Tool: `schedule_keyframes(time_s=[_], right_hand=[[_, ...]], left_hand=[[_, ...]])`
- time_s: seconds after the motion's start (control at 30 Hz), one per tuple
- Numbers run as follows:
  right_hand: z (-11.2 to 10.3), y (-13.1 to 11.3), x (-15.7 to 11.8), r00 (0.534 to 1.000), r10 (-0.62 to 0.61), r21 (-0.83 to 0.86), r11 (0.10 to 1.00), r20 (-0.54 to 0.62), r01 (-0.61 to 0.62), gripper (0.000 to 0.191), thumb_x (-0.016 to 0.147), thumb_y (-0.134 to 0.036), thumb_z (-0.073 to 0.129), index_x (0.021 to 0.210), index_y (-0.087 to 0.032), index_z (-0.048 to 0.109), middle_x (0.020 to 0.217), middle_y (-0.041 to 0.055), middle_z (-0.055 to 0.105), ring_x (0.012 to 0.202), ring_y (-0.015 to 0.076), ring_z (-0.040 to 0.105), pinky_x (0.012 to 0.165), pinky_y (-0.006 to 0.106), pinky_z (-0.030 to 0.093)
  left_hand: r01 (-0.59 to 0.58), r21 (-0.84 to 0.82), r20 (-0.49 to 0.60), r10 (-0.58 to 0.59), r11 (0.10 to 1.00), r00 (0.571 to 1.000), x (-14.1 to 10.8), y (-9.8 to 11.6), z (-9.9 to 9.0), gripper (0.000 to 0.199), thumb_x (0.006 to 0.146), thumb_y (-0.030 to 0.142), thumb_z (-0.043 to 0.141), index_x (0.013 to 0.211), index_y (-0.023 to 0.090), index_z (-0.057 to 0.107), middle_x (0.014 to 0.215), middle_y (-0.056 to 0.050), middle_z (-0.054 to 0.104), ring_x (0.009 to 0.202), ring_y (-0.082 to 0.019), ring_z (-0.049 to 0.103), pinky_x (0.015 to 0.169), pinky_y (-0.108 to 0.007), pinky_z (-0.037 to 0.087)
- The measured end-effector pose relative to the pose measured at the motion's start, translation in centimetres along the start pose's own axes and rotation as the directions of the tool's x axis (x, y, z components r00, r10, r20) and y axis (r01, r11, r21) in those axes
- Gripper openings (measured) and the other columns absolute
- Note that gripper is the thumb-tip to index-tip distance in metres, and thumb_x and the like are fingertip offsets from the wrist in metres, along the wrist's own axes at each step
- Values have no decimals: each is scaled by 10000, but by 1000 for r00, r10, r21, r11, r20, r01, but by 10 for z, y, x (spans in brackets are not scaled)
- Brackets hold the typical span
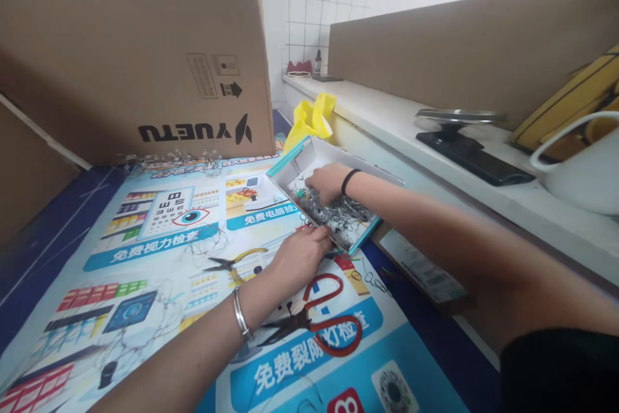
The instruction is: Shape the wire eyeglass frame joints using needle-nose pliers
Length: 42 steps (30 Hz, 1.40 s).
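My right hand (329, 182), with a black band at the wrist, reaches into a shallow white cardboard box (336, 154) with teal edges. Its fingers are curled at a tangle of thin wire pieces with small dark and green bits (344, 214); the fingertips are partly hidden. At the box's near left edge my left hand (302, 257) has its fingers closed against the rim. Below that hand lie red-handled scissors (304, 319). Small yellow-handled pliers (236, 262) rest to its left, jaws pointing left.
A printed poster (159, 271) covers the table. Loose wires (193, 162) lie along a big cardboard box (203, 33). Behind the small box is a yellow bag (312, 118). On the white ledge (382, 104) at right stand a black stand (469, 149) and a white mug (585, 174).
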State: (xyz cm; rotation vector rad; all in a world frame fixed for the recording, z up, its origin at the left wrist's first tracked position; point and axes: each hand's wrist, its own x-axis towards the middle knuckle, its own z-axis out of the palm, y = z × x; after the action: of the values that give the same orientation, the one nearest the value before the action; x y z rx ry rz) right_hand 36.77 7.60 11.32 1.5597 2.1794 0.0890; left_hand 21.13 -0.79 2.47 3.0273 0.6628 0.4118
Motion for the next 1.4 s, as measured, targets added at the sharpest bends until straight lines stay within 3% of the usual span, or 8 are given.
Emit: schedule_keyframes(time_s=[0.17,0.3,0.57,0.73,0.87,1.07,1.13,1.4], right_hand=[[-27,37,-18,984,-26,231,971,-175,67,537,640,-325,637,1165,-216,592,984,55,665,809,192,605,653,264,419],[-36,46,-25,986,122,432,900,-111,-63,476,702,-267,567,1173,-207,585,813,29,659,590,139,562,531,250,388],[-33,48,-33,936,262,523,845,-234,-106,484,693,-217,569,1175,-214,598,817,10,659,656,139,559,594,248,403],[-33,48,-33,959,219,408,904,-181,-129,463,632,-189,592,1088,-220,666,883,15,675,751,171,580,612,246,403],[-30,48,-32,943,277,452,876,-187,-168,481,628,-189,579,1101,-219,661,891,4,682,698,150,574,566,230,396],[-39,63,-22,906,301,425,892,-298,-156,435,628,-169,588,1047,-212,692,914,9,685,788,158,574,613,220,403],[-44,68,-21,881,337,426,887,-332,-178,431,622,-156,590,1038,-206,696,904,6,686,784,154,572,613,217,399],[-30,65,-34,949,255,418,895,-187,-158,475,616,-167,573,1077,-216,679,912,-6,694,777,157,590,642,221,419]], left_hand=[[-1,9,38,1,1000,999,1,0,3,202,898,121,408,784,153,572,981,-46,571,739,-156,558,687,-292,466],[-4,17,38,3,1000,999,4,1,3,183,888,111,418,781,158,559,947,-38,565,725,-157,552,683,-292,462],[-1,18,45,0,1000,999,8,1,4,174,882,111,425,786,157,563,946,-45,556,724,-156,556,701,-299,477],[15,6,55,-15,1000,998,9,3,5,165,863,87,432,780,155,558,906,-41,542,710,-153,559,644,-280,476],[21,54,68,-25,998,997,20,1,-2,169,859,93,421,780,144,561,877,-50,534,689,-162,564,575,-280,455],[95,144,-21,-93,985,995,66,-13,-44,264,888,73,319,875,104,580,1010,-90,529,724,-152,581,611,-280,447],[36,172,-84,-22,984,996,74,-12,-51,279,904,79,303,879,94,580,1007,-94,530,782,-160,580,650,-277,449],[-76,201,-110,99,977,989,54,6,-27,221,882,71,382,763,118,563,860,-78,547,689,-161,552,582,-288,451]])
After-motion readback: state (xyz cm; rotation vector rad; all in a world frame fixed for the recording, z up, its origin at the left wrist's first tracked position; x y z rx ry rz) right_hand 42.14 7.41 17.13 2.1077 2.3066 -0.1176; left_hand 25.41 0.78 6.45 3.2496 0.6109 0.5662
